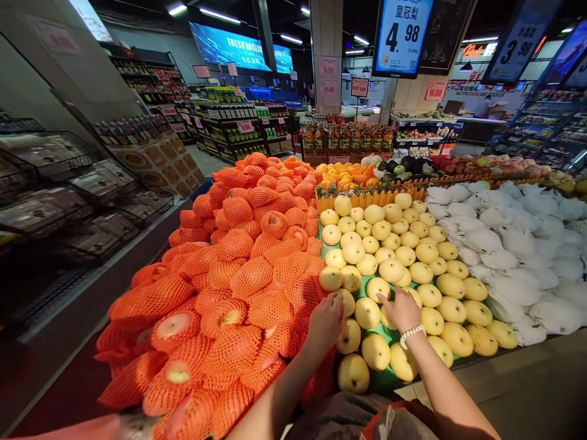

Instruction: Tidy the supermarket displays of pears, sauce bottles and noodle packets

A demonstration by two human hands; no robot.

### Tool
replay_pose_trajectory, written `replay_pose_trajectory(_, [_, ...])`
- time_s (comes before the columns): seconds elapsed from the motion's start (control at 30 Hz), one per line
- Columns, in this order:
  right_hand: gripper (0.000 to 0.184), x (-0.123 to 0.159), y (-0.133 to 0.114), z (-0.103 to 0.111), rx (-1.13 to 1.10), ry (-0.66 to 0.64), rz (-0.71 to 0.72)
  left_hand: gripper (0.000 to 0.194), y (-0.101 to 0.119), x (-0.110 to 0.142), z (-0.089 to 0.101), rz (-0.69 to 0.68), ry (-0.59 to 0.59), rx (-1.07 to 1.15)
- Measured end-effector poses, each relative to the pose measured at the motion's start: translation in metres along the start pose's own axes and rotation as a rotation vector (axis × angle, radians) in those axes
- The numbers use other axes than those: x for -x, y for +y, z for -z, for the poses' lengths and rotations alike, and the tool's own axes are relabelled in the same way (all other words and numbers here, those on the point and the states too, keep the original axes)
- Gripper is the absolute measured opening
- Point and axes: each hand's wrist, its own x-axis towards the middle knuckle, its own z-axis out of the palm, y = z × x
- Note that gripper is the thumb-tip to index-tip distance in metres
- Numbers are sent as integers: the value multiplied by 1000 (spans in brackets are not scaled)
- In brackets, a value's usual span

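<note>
Rows of round yellow pears (pixel 391 270) lie on a green mat (pixel 389 335) in the display in front of me. My left hand (pixel 326 321) is at the left edge of these rows, its fingers curled against a yellow pear (pixel 347 302). To its right, my right hand (pixel 405 313), with a pale beaded bracelet at the wrist, is low over the pears. Its thumb and forefinger are spread apart, and a partly covered pear (pixel 387 318) shows beneath them. The other fingers of the right hand are mostly hidden.
Fruit in orange foam nets (pixel 250 278) is heaped on the left. Fruit in white foam nets (pixel 518 250) lies on the right. A low yellow fence (pixel 353 200) edges the back of the pears. Wire racks (pixel 82 183) stand far left; price screens (pixel 403 36) hang above.
</note>
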Motion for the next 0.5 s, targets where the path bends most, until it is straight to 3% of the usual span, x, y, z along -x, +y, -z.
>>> replay_pose_trajectory(0.1, [63, -6, -14, -12, 37, -40, -9, 30, 13, -7, -14, 95, 6, -170])
replay_pose_trajectory(0.2, [72, -17, -25, -25, 57, -39, -62, 37, 16, -12, -15, 103, -36, -254])
replay_pose_trajectory(0.37, [65, -27, -23, -34, 29, -15, -46, 37, 9, -14, -12, 29, -63, -227])
replay_pose_trajectory(0.5, [66, -32, -16, -33, -66, 7, -4, 35, 6, -5, -20, 63, -8, -180])
